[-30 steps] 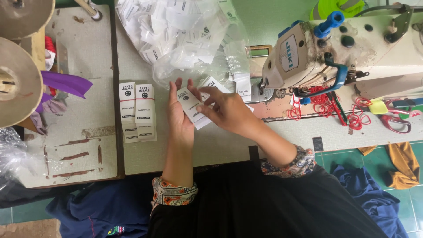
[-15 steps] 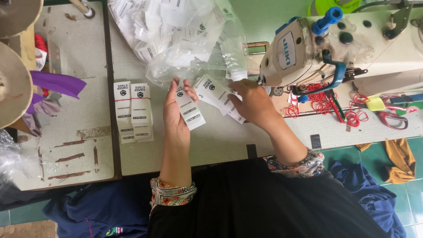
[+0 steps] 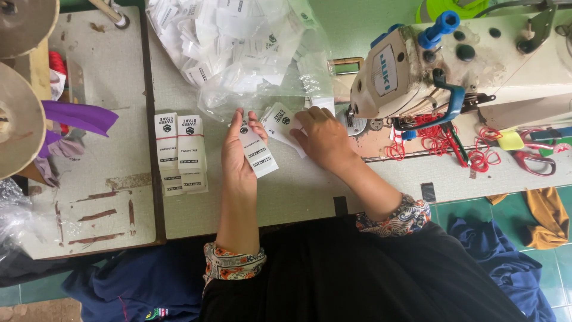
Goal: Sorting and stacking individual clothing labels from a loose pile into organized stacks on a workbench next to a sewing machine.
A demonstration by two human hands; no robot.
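Observation:
My left hand [image 3: 239, 156] holds a small stack of white printed labels [image 3: 257, 151] upright over the table, thumb and fingers pinching its edges. My right hand [image 3: 322, 138] rests palm down a little to the right, fingers on a loose fan of the same white labels [image 3: 281, 121] lying on the table. Just above both hands lies a clear plastic bag [image 3: 238, 53] full of loose white labels. Two banded label bundles [image 3: 181, 149] sit side by side to the left of my left hand.
A cream sewing machine [image 3: 453, 65] stands at the right with red rubber bands [image 3: 438, 140] and scissors [image 3: 536, 161] beside it. Large cardboard thread cones [image 3: 18, 119] and purple fabric [image 3: 77, 116] sit at the far left. Blue and mustard cloth lies on the green floor.
My right hand has moved away from my left hand to the right, onto the loose labels near the machine. My left hand still holds its stack, now slightly lower.

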